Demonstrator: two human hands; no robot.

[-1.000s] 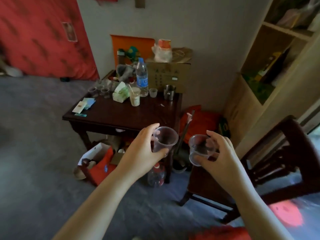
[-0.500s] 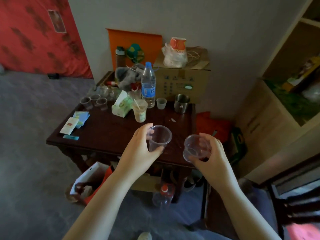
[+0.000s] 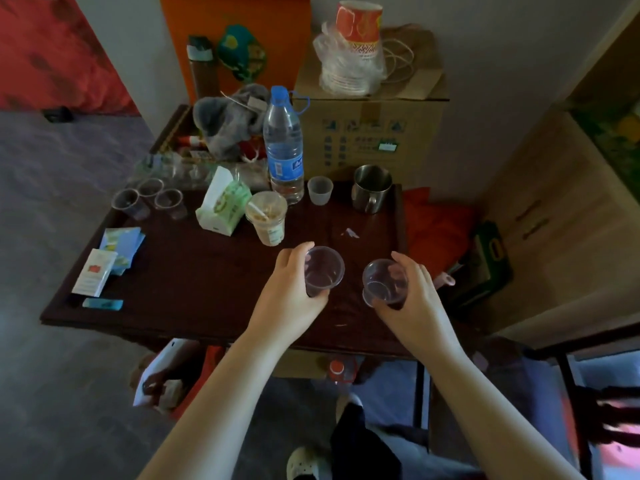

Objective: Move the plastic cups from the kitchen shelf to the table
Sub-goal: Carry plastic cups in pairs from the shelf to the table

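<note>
My left hand (image 3: 289, 296) grips a clear plastic cup (image 3: 323, 270), held upright over the dark wooden table (image 3: 194, 289). My right hand (image 3: 415, 303) grips a second clear plastic cup (image 3: 382, 284), tilted a little to the left, over the table's right front part. The two cups are a short gap apart. Three more clear plastic cups (image 3: 149, 199) stand together at the table's far left corner. Whether the held cups touch the tabletop, I cannot tell.
On the table stand a water bottle (image 3: 284, 143), a tissue pack (image 3: 225, 202), a drink cup with a straw (image 3: 266, 216), a small white cup (image 3: 320, 190), a steel mug (image 3: 370, 188), and packets (image 3: 110, 261) at left. A cardboard box (image 3: 374, 133) sits behind; a wooden cabinet (image 3: 554, 220) stands right.
I have come closer to the table, which now fills the view. Both hands, each with its cup, have gone from in front of the table to above its right front part.
</note>
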